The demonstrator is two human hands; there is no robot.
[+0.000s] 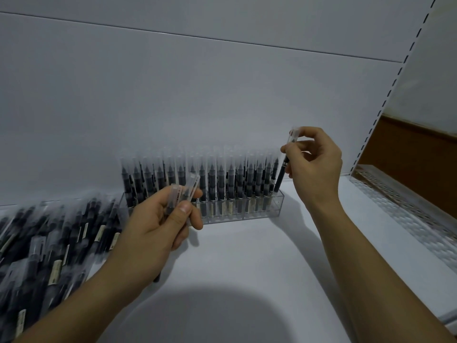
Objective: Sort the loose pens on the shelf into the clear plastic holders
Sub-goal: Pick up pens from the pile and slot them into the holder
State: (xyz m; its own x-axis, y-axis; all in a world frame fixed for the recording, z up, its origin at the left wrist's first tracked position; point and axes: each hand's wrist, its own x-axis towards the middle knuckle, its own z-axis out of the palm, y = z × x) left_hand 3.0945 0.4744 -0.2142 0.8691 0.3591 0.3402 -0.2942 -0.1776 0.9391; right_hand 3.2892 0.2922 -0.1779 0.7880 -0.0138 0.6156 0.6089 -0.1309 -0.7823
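White shelf [247,256]: loose pens [49,243] heaped left, perforated holder [405,219] right.

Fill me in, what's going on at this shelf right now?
A person is sorting pens by hand. The right hand pinches one pen, held tilted at the right end of the clear holder, which is nearly full of upright pens. Whether its tip is in a slot is unclear. The left hand grips a small bunch of pens. A pile of loose pens lies at the left of the shelf, and a second holder sits empty at the right.
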